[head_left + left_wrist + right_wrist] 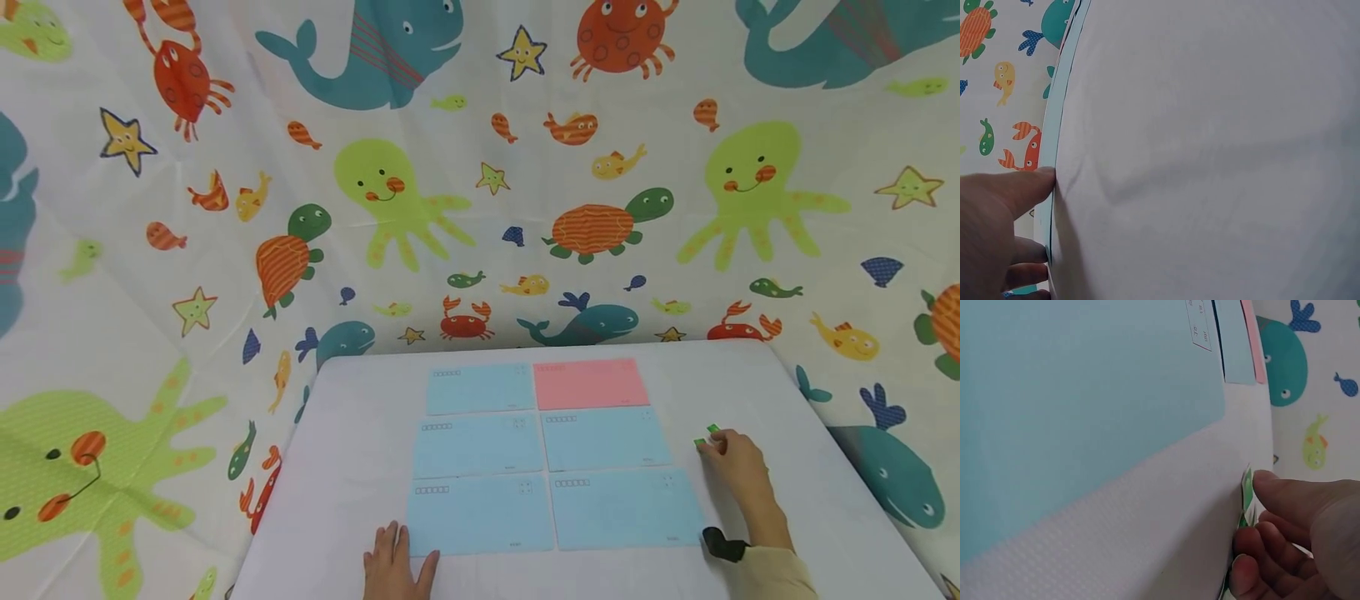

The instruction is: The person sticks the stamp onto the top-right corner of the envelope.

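At eight o'clock on the table (352,433), the left hand (395,562) rests with fingers spread, thumb at the edge of the near-left blue envelope (480,525). Five blue ones, plus a pink envelope (591,384) at one o'clock, lie with long axes running roughly nine to three. Toward three o'clock, two green slips (1248,487) meet the right hand (741,475), its thumb and curled fingers seeming to pinch them. From those fingertips, the middle-right envelope (606,442) lies nearest, at nine o'clock; the left hand is well apart.
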`<state>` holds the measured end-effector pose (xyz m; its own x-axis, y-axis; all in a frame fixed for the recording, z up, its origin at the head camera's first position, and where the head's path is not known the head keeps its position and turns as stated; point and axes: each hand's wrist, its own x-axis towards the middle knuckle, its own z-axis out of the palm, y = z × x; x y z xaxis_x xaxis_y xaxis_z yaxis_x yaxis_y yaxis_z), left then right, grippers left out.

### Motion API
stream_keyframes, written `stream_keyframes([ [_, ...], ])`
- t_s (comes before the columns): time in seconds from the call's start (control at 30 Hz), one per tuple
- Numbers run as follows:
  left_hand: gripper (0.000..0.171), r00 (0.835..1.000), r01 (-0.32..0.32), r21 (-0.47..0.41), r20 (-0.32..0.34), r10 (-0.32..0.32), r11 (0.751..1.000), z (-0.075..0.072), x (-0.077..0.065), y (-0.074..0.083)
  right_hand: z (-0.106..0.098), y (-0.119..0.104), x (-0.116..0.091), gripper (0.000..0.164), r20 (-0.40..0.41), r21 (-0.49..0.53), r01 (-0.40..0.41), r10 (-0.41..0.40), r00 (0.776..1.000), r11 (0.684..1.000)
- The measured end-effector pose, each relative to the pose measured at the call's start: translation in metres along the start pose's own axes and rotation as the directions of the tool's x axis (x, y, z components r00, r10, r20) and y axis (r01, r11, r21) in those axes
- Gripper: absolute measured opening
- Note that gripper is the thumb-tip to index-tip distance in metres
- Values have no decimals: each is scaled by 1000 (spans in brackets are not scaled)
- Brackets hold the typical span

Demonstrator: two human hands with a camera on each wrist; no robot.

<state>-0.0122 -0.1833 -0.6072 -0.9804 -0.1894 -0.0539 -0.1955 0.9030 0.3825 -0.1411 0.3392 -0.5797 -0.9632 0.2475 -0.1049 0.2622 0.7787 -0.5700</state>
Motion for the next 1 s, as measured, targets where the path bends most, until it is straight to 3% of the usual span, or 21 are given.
stream_keyframes([
  [0.77, 77, 1000, 17, -12, -19, -18, 1000, 5, -1, -2, 4, 0, 8, 28, 30, 15, -52, 52, 998, 999],
  [1.0, 77, 1000, 22, -9, -16, -22, 1000, 3, -1, 0, 3, 0, 5, 26, 19, 34, -35, 35, 999, 999],
])
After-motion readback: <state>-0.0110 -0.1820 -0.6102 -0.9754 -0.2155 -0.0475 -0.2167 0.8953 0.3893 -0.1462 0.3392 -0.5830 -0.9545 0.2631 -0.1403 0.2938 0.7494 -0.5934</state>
